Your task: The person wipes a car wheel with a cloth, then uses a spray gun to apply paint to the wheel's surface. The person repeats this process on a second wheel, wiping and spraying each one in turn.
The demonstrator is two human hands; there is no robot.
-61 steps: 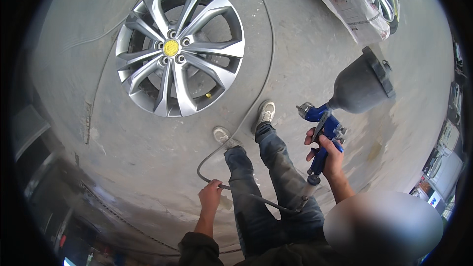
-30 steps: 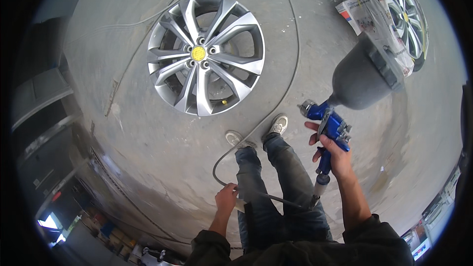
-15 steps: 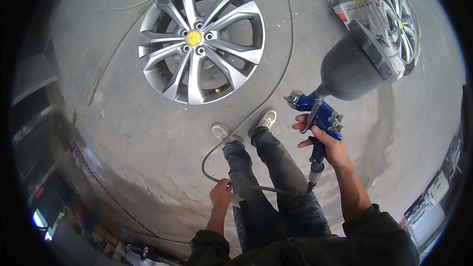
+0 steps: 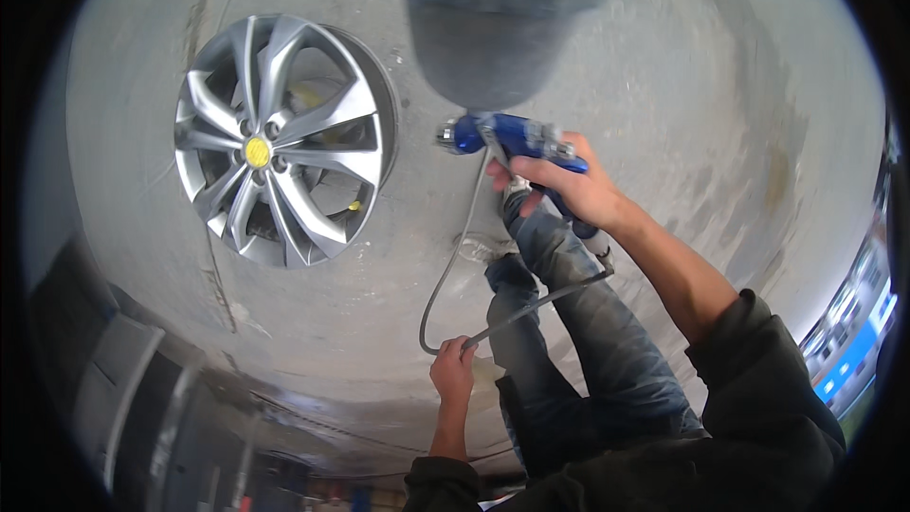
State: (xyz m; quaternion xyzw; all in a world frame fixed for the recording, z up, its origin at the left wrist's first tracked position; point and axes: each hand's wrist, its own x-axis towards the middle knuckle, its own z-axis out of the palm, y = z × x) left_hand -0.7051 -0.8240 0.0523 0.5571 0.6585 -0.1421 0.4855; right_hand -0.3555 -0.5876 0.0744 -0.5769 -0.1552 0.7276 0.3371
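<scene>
My right hand is wrapped round the grip of a blue spray gun. Above the gun sits a large dark grey paint cup, slightly blurred. The gun's nozzle points left, toward a silver alloy wheel rim that lies on the floor, apart from it. A yellow cap covers the rim's hub. Lower down, my left hand grips a grey air hose, which runs up to the bottom of the gun's handle.
Bare grey concrete floor with stains and a crack surrounds the rim. My shoes stand just right of the rim, with the hose looping beside them. Shelving or panels line the lower left; blue and white items show at the right rim.
My right hand has carried the spray gun up and left, closer to the rim. The view has turned and shifted, and the second, wrapped wheel has left the picture. My left hand still holds the hose.
</scene>
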